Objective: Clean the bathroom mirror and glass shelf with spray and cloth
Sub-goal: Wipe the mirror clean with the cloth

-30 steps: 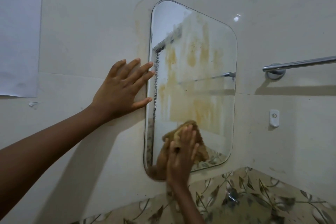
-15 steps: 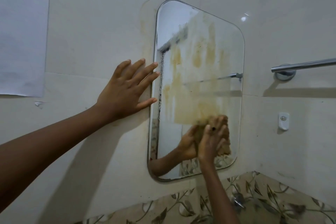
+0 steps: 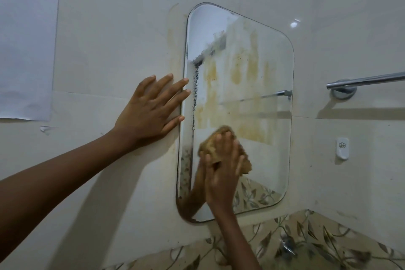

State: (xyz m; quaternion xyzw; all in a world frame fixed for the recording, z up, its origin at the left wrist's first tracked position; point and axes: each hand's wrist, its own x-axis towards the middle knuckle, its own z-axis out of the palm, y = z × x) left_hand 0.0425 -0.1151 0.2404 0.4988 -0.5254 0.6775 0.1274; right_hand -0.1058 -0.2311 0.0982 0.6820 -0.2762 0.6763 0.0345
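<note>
Mirror [image 3: 252,76]: cloth [image 3: 221,149] under right hand [image 3: 223,180], seemingly pressed.

No readable text; white wall hook [image 3: 342,148] bears only an emblem.

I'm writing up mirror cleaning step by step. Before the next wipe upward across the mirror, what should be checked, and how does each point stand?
1. Cloth pressed to the glass under the right hand: ok.
2. Left hand braced flat on the wall tile beside the mirror, fingertips at its left edge: ok.
3. Upper mirror clean: not ok, yellowish stains and a band of droplets remain above the cloth.
4. Path upward free of objects: ok, nothing stands in front of the glass.
5. Cloth wet enough: cannot tell.
6. Spray bottle within reach: cannot tell, none in view.
</note>
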